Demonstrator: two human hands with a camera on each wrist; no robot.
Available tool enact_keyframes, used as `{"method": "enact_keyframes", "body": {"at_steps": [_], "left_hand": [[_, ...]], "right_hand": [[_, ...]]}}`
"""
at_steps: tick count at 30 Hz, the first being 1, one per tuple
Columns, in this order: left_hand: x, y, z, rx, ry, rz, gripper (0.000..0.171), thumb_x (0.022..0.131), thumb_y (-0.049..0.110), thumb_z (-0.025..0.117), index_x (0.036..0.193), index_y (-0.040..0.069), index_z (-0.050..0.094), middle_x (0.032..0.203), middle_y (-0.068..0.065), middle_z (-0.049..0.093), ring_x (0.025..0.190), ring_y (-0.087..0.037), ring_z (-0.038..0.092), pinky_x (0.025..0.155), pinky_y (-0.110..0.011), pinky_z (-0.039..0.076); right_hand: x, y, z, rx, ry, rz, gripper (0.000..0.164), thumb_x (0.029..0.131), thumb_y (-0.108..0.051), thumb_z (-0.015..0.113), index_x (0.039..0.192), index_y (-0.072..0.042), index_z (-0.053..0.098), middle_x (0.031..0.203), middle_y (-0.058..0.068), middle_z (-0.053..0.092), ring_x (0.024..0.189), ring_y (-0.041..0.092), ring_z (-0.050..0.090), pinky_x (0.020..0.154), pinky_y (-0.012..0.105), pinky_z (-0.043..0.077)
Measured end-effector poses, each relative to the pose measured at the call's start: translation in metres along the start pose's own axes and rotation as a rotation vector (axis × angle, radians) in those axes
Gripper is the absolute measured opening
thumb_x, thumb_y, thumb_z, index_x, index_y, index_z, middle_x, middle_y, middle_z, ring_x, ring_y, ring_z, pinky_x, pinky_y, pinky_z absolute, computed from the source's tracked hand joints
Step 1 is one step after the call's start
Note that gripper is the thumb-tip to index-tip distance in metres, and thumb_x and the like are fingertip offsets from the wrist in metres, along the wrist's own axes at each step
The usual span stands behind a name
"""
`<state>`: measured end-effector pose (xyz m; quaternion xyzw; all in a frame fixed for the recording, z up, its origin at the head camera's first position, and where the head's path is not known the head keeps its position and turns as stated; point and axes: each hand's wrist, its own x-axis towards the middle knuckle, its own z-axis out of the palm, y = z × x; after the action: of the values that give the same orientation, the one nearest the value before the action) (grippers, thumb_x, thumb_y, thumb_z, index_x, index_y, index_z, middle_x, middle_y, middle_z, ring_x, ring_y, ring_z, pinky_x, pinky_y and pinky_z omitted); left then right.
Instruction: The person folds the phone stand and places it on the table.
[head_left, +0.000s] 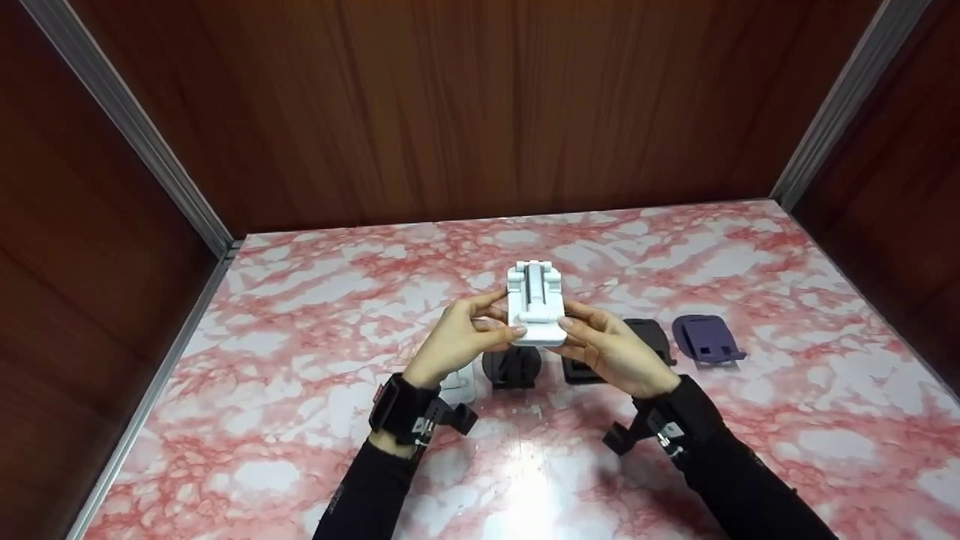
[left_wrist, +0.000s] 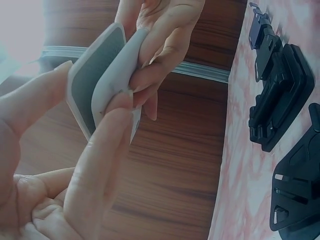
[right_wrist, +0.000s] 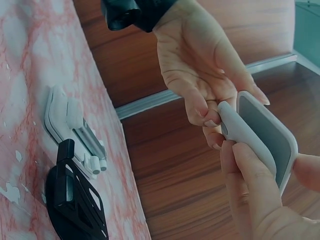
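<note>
Both hands hold a white folding phone stand (head_left: 541,334) up above the table. My left hand (head_left: 459,341) pinches its left edge, thumb on the front face and fingers behind. On the opposite edge, my right hand (head_left: 609,351) grips it the same way. In the left wrist view the phone stand (left_wrist: 116,70) shows two panels angled apart, one with a grey inner face. The right wrist view shows fingers of both hands on the smaller white panel (right_wrist: 247,135).
Below the hands, a second white stand (head_left: 459,386), a round-based black stand (head_left: 512,367) and a black stand (head_left: 649,334) lie on the marbled table (head_left: 315,435). Farther right is a purple stand (head_left: 705,337). Wooden panels (head_left: 480,112) wall the back and sides.
</note>
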<state>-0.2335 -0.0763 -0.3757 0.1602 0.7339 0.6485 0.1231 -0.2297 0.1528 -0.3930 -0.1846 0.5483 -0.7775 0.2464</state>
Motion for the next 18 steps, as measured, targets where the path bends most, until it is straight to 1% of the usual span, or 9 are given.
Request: {"method": "enact_keyframes", "body": {"at_steps": [5, 8, 12, 15, 18], "left_hand": [[-0.009, 0.016, 0.003, 0.024, 0.0, 0.026, 0.069, 0.08, 0.005, 0.068, 0.139, -0.004, 0.034, 0.105, -0.02, 0.062, 0.076, -0.008, 0.065, 0.071, -0.023, 0.057], [-0.01, 0.018, 0.005, 0.043, 0.015, 0.038, 0.07, 0.079, 0.004, 0.069, 0.139, -0.006, 0.034, 0.105, -0.022, 0.062, 0.077, -0.009, 0.064, 0.071, -0.022, 0.056], [-0.004, 0.007, 0.006, 0.051, 0.037, 0.051, 0.072, 0.077, 0.003, 0.071, 0.138, -0.006, 0.035, 0.105, -0.021, 0.061, 0.077, -0.01, 0.064, 0.073, -0.023, 0.057], [0.002, -0.004, 0.006, 0.05, 0.052, 0.069, 0.073, 0.076, 0.003, 0.072, 0.139, -0.004, 0.035, 0.105, -0.021, 0.062, 0.075, -0.01, 0.063, 0.072, -0.024, 0.057], [0.004, -0.007, 0.008, 0.024, 0.065, 0.08, 0.073, 0.075, 0.002, 0.072, 0.139, -0.001, 0.036, 0.104, -0.019, 0.063, 0.075, -0.009, 0.064, 0.071, -0.024, 0.057]], "right_hand": [[0.0, 0.001, -0.001, 0.014, -0.011, -0.009, 0.054, 0.099, -0.009, 0.04, 0.146, 0.001, 0.015, 0.138, 0.01, 0.046, 0.119, 0.016, 0.054, 0.104, 0.032, 0.043], [0.0, 0.001, -0.001, 0.006, -0.02, -0.018, 0.053, 0.099, -0.008, 0.038, 0.146, -0.001, 0.015, 0.141, 0.013, 0.043, 0.121, 0.016, 0.052, 0.103, 0.031, 0.043], [-0.001, 0.001, -0.001, -0.017, -0.021, -0.032, 0.053, 0.099, -0.008, 0.037, 0.147, -0.002, 0.014, 0.142, 0.017, 0.041, 0.123, 0.017, 0.051, 0.102, 0.031, 0.044], [-0.001, 0.0, -0.001, -0.017, -0.008, -0.031, 0.054, 0.099, -0.008, 0.039, 0.147, -0.003, 0.015, 0.14, 0.017, 0.043, 0.122, 0.018, 0.052, 0.102, 0.031, 0.045], [-0.001, -0.001, -0.001, -0.019, -0.002, -0.03, 0.055, 0.098, -0.009, 0.04, 0.147, -0.003, 0.015, 0.138, 0.015, 0.045, 0.121, 0.018, 0.052, 0.102, 0.032, 0.045]]}}
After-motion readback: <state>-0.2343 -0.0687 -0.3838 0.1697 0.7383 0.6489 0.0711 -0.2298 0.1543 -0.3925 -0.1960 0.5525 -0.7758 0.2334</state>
